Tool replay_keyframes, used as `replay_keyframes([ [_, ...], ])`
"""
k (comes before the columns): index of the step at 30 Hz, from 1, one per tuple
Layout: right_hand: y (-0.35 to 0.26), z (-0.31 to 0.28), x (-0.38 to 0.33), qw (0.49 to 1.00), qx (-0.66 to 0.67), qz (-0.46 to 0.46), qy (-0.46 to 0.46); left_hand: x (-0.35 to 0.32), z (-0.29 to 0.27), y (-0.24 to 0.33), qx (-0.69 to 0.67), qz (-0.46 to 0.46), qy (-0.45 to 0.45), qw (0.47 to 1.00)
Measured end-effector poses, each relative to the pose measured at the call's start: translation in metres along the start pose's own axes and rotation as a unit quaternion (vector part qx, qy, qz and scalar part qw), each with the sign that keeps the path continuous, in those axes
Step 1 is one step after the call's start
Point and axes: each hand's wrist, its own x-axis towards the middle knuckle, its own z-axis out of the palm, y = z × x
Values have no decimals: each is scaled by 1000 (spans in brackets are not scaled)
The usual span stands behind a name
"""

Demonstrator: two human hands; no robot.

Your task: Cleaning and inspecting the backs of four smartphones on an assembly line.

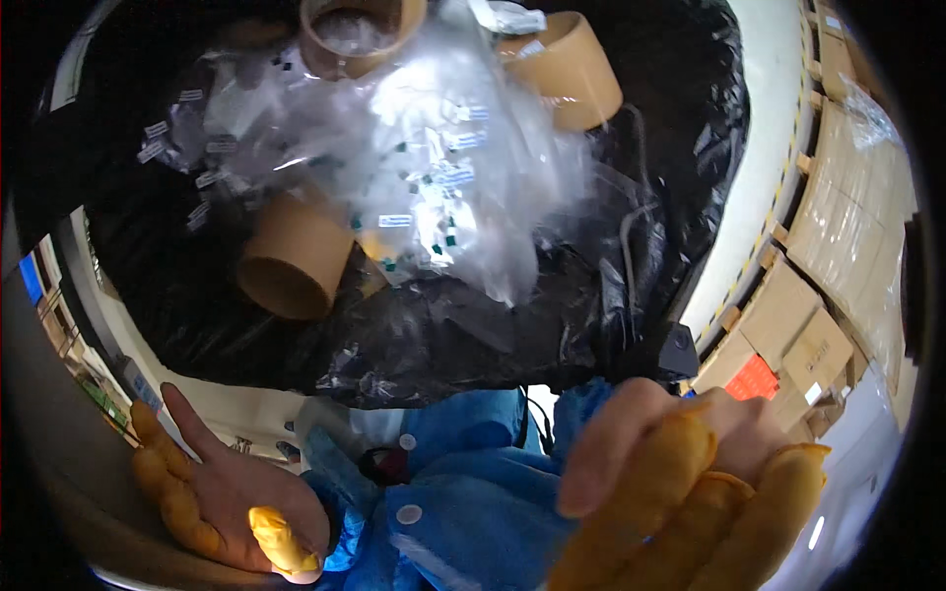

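My left hand (241, 497) is at the lower left, palm showing and fingers spread, with nothing in it. Yellow finger covers sit on its thumb and some fingers. At the lower right, my right hand (680, 443) is large and close, with yellow covers on several outstretched fingers. Their tips run out of the picture, and no held thing shows. Beyond both hands, a heap of clear plastic bags (434, 148) with small labels and dark green bits lies on a black plastic sheet (473, 340). Brown cardboard tubes (296, 261) lie around and partly under the heap.
A small black box (675, 353) sits at the sheet's near right corner. Stacked cardboard boxes (778, 335), some wrapped in film, line the right side beyond a yellow-black striped edge. Blue clothing (463, 492) covers my body below the sheet.
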Motion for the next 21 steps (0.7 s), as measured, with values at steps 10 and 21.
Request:
replay_keyframes([
  [10,-13,-20,13,938,274,210,-44,-19,12,2,-90,-106,86,986],
  [21,-16,-5,1,943,299,150,-1,10,13,17,-202,-28,-43,978],
])
